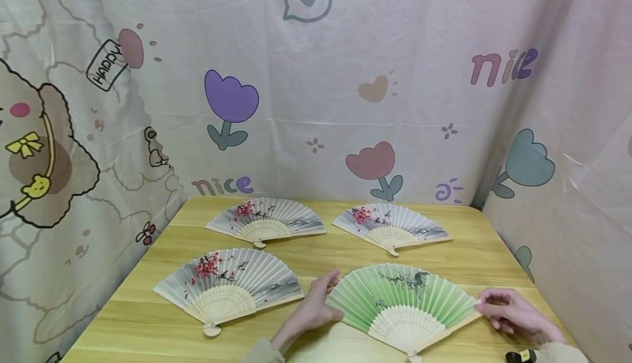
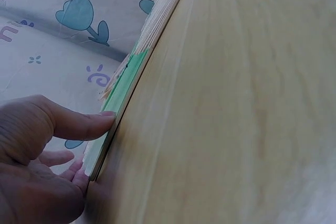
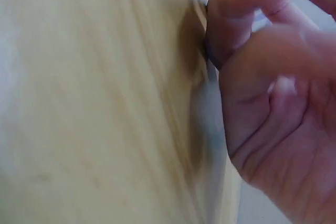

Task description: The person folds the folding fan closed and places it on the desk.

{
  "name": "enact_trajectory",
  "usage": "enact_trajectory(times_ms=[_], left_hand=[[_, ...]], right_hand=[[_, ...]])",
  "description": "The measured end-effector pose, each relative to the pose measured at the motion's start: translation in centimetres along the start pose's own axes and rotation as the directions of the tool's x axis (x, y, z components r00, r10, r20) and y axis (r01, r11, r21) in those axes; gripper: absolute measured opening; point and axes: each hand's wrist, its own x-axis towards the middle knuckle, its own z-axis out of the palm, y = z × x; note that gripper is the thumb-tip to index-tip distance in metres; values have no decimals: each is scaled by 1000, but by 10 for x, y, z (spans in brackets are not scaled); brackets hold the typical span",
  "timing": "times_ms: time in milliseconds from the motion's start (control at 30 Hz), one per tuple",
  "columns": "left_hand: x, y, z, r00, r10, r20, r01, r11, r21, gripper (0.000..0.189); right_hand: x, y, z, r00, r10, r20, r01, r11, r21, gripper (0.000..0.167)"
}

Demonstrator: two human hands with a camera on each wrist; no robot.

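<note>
So a green folding fan [image 1: 402,281] is held spread open between two grips, right down at the wooden tabletop [image 1: 148,344]; whether it's fully rested on the wood can't really be told. Its left edge is pinched by the left hand [image 1: 316,304], with the thumb laid on the end of the stick. Its right tip is pinched by the right hand [image 1: 515,312], thumb against a bent index finger, though that's pretty blurry up close. The pivot end is pointed toward the near side, midway between the grips.

Just left of the left-hand grip, a grey blossom-print fan [image 1: 266,281] is laid open. Two matching ones are spread farther out: a back-left fan [image 1: 269,212] beyond and left of that same grip, and a back-right fan [image 1: 395,217] beyond the gap between both hands. Past everything, a printed cloth backdrop [image 1: 296,89] is hung, covered in tulips and "nice".
</note>
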Motion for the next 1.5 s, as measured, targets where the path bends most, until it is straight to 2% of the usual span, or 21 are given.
enact_trajectory(times_ms=[133, 333, 633, 800, 1067, 1167, 1300, 1400, 1500], left_hand=[[-1, 0, 0, 1000, 6, 14, -7, 1000, 10, 92], [-2, -1, 1, 999, 22, 29, -22, 1000, -13, 92], [-1, -1, 3, 999, 31, 22, -31, 999, -22, 92], [-1, -1, 2, 999, 52, 13, -52, 998, -33, 92], [-1, -1, -1, 998, 69, 15, -67, 995, -80, 91], [-1, -3, -2, 997, 72, 18, -69, 991, -117, 91], [-1, -6, -4, 997, 64, 35, -55, 975, -215, 90], [-1, -7, -5, 997, 60, 53, -41, 953, -300, 91], [-1, -8, -5, 995, 64, 70, -31, 918, -396, 90]], right_hand=[[0, 1, 0, 1000, 11, 7, -12, 995, 104, 20], [3, 6, 1, 999, -21, 39, 12, 979, 203, 24], [8, 10, 2, 995, -97, -29, 101, 936, 337, 31], [8, 12, 1, 991, -132, -18, 129, 912, 391, 36], [7, 13, 1, 987, -160, -22, 154, 898, 413, 38], [6, 14, 0, 985, -169, -44, 172, 893, 417, 37], [6, 14, -1, 979, -193, -69, 204, 883, 422, 38], [6, 14, -1, 974, -209, -85, 226, 877, 423, 40], [6, 14, 0, 972, -206, -111, 234, 874, 427, 39]])
